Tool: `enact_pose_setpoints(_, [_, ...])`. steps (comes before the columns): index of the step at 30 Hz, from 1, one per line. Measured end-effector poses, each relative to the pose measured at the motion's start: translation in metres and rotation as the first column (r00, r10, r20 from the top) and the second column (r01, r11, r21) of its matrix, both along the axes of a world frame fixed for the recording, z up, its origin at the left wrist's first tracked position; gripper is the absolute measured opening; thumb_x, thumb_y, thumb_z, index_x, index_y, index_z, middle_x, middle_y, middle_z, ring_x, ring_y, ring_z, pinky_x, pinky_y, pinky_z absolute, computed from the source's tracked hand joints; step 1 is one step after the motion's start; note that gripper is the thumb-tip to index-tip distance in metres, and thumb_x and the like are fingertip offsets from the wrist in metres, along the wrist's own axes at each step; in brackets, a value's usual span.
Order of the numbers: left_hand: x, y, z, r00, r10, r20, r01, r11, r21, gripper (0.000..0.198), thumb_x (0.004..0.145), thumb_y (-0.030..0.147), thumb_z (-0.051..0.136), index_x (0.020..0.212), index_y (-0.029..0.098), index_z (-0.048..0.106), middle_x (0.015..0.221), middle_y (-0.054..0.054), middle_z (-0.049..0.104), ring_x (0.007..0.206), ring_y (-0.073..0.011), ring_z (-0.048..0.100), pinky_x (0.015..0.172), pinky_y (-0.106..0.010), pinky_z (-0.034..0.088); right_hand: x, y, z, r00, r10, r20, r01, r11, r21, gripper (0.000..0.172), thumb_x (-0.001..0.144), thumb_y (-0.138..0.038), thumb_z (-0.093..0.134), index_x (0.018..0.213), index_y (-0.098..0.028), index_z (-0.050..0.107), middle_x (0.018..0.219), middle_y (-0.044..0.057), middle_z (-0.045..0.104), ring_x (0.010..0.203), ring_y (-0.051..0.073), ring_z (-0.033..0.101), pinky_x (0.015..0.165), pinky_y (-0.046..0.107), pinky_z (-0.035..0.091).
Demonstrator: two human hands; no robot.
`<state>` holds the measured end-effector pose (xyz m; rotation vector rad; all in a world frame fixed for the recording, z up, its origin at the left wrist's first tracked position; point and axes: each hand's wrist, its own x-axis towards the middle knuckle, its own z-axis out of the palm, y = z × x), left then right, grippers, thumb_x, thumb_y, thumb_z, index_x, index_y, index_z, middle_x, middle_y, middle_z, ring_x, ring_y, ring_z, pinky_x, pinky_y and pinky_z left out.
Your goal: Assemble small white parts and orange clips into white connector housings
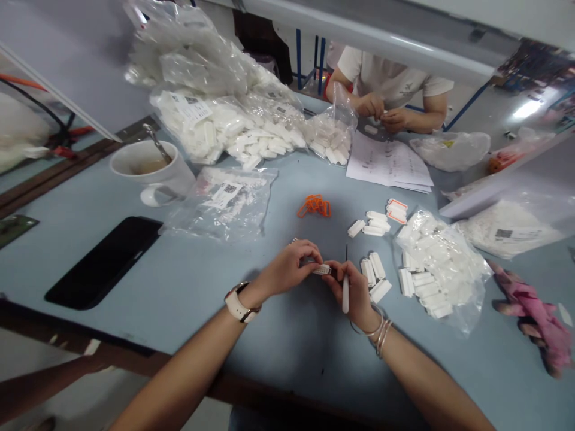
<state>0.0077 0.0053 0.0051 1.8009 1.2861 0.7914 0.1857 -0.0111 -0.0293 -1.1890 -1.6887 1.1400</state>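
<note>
My left hand (299, 264) is closed, its fingertips pinching a small white plastic connector housing (322, 270) with rows of little holes. At the housing's other end are the fingertips of my right hand (354, 290). That hand also grips a thin tool with a white handle (345, 294), its dark, slender shaft pointing away from me. Just right of it several white housings (374, 273) lie in a loose group. Farther off are more white housings (376, 223), two edged with orange (396, 211). A small pile of orange frame-shaped parts (315, 206) lies beyond my hands.
Clear bags of white parts (251, 129) are heaped at the back left; another bag (442, 257) spills housings at right. A mug with a spoon (155, 164), a black phone (103, 263) and pink gloves (534, 314) lie around. Opposite, a co-worker's hands (381, 114) handle a small part above papers (386, 161).
</note>
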Motion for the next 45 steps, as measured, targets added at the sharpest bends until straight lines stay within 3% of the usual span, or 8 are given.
enact_pose_setpoints(15, [0.002,-0.001,-0.007,0.999,-0.020,-0.047,0.022,0.999,0.040,0.008,0.078,0.019,0.058,0.071,0.019,0.063,0.086,-0.002,0.061,0.085,-0.0162,0.055,0.079,-0.030,0.041,-0.001,0.000,0.004,1.000,-0.005,0.000,0.005,0.999,0.033,0.029,0.079,-0.032,0.057,0.067,-0.024,0.032,0.090,0.008,0.071,0.069,0.014,0.064,0.064,0.026,0.049])
enact_pose_setpoints(22, [0.001,-0.001,-0.005,0.997,-0.062,-0.037,0.058,0.995,-0.086,0.010,0.077,0.024,0.058,0.085,0.018,0.062,0.071,0.002,0.061,0.064,-0.0120,0.053,0.061,-0.024,0.038,-0.001,0.000,0.002,1.000,-0.026,0.001,0.026,0.999,0.044,0.029,0.079,-0.034,0.057,0.066,-0.023,0.033,0.090,0.009,0.071,0.071,0.015,0.065,0.064,0.027,0.050])
enact_pose_setpoints(32, [0.003,-0.004,-0.003,0.999,-0.035,0.022,0.038,0.989,-0.141,0.010,0.071,0.021,0.059,0.079,0.018,0.054,0.071,0.003,0.057,0.064,-0.0113,0.052,0.058,-0.022,0.039,-0.002,-0.001,0.007,0.999,0.028,-0.041,-0.027,0.999,0.033,0.027,0.079,-0.031,0.055,0.065,-0.024,0.034,0.091,0.006,0.072,0.074,0.016,0.067,0.065,0.028,0.052])
enact_pose_setpoints(37, [-0.001,-0.001,0.000,1.000,-0.011,0.016,0.013,0.992,-0.128,0.020,0.071,0.027,0.063,0.089,0.018,0.059,0.083,-0.002,0.066,0.069,-0.0136,0.057,0.061,-0.024,0.042,-0.002,-0.001,0.006,1.000,-0.002,-0.029,0.003,1.000,0.031,0.027,0.079,-0.033,0.055,0.065,-0.024,0.034,0.089,0.007,0.071,0.071,0.016,0.066,0.064,0.027,0.051])
enact_pose_setpoints(39, [-0.010,0.003,0.005,0.999,0.032,0.004,-0.032,0.991,-0.132,0.021,0.072,0.031,0.062,0.089,0.018,0.062,0.084,-0.002,0.067,0.067,-0.0138,0.057,0.060,-0.024,0.042,-0.002,-0.001,0.006,1.000,-0.020,-0.022,0.021,0.999,0.036,0.027,0.079,-0.034,0.055,0.065,-0.024,0.034,0.089,0.007,0.071,0.070,0.015,0.065,0.063,0.027,0.051])
enact_pose_setpoints(41, [-0.024,0.008,0.009,0.978,0.205,-0.033,-0.207,0.970,-0.127,0.021,0.079,0.034,0.054,0.086,0.017,0.064,0.077,-0.002,0.068,0.065,-0.0145,0.058,0.059,-0.025,0.042,-0.003,-0.001,0.006,0.999,-0.029,-0.022,0.030,0.999,0.036,0.027,0.079,-0.034,0.055,0.066,-0.024,0.034,0.089,0.008,0.071,0.070,0.015,0.065,0.063,0.026,0.051])
enact_pose_setpoints(43, [-0.037,0.011,0.010,0.935,0.309,-0.175,-0.325,0.944,-0.064,0.021,0.081,0.032,0.051,0.085,0.017,0.065,0.075,-0.002,0.068,0.064,-0.0153,0.058,0.059,-0.026,0.041,-0.002,-0.001,0.006,0.999,-0.033,-0.018,0.034,0.999,0.025,0.027,0.079,-0.034,0.056,0.066,-0.024,0.034,0.090,0.009,0.071,0.071,0.016,0.066,0.063,0.027,0.051])
enact_pose_setpoints(45, [-0.046,0.013,0.007,0.884,0.313,-0.348,-0.328,0.944,0.014,0.019,0.080,0.027,0.051,0.083,0.018,0.067,0.075,-0.003,0.068,0.065,-0.0172,0.058,0.062,-0.028,0.041,-0.002,0.000,0.006,0.999,-0.035,-0.018,0.035,0.999,0.013,0.027,0.079,-0.033,0.056,0.067,-0.024,0.034,0.092,0.010,0.071,0.072,0.016,0.066,0.065,0.027,0.051])
